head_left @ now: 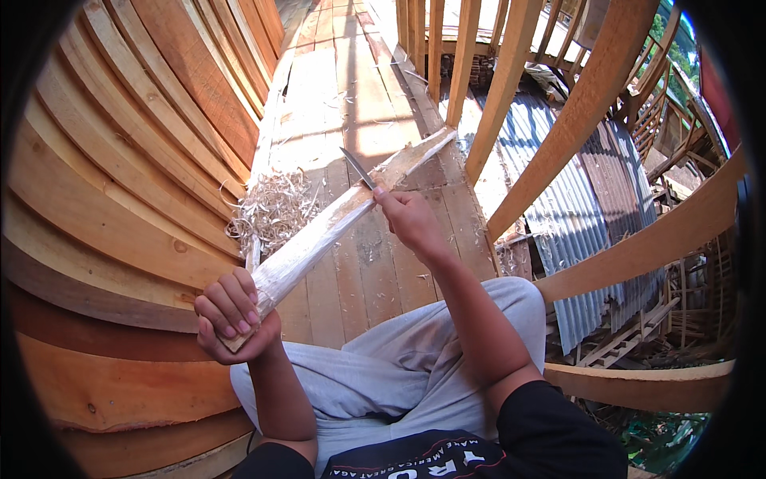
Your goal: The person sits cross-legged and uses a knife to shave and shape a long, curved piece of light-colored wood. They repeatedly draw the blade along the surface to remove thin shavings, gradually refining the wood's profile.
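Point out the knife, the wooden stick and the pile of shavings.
knife point(357, 168): head view, middle of blade.
wooden stick point(319, 235): head view, shaved mid-length.
pile of shavings point(273, 206): head view, centre of heap.

My left hand point(231, 313) is closed around the near end of a long pale wooden stick point(335, 219), which slants up and away over the plank floor point(335, 88). My right hand point(408, 217) grips a knife point(357, 168), its blade lying against the stick about midway along. A heap of curled shavings point(271, 209) sits left of the stick, beside the curved hull planks point(120, 160). Corrugated metal sheeting point(574, 207) shows beyond the frame ribs on my right.
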`<state>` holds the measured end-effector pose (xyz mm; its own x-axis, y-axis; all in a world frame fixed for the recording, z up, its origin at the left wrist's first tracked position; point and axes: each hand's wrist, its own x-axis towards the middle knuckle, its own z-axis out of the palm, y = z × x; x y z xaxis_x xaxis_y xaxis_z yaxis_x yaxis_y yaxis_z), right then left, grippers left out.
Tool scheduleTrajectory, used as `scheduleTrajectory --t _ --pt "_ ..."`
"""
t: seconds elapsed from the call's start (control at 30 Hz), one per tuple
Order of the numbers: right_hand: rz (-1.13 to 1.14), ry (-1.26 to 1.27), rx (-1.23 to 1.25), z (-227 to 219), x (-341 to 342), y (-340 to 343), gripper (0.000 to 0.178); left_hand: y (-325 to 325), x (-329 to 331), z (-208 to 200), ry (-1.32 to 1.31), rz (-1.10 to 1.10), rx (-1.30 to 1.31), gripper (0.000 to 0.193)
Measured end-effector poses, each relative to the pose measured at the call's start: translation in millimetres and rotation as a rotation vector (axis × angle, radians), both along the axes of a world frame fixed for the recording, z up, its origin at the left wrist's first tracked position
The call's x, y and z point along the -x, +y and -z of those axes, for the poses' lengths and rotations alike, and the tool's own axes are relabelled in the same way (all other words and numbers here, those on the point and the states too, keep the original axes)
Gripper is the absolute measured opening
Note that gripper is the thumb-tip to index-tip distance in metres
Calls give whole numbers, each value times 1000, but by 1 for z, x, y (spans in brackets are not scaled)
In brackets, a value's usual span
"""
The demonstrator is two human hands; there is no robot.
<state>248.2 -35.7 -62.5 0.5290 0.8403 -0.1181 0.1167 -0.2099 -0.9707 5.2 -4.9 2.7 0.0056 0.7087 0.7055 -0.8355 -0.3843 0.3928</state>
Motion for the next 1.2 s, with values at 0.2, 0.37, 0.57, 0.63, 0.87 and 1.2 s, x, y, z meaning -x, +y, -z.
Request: scheduleTrajectory --t 0.2,0.37,0.57,0.63,0.87,1.2 --pt "-88 471 80 -19 -2 -8 46 0 2 1 17 -2 -21 33" --pt "-163 707 110 -8 -13 -8 44 3 6 5 41 7 -30 34" --pt "-49 484 56 2 -21 -13 45 16 13 7 27 54 -9 32" --pt "154 -136 -40 9 -21 -8 44 20 13 9 17 56 -2 32" --pt "493 -959 -3 -28 -1 -22 29 24 17 10 -24 42 41 31" --pt "169 -1230 44 -132 65 94 31 21 23 11 -84 153 6 35"
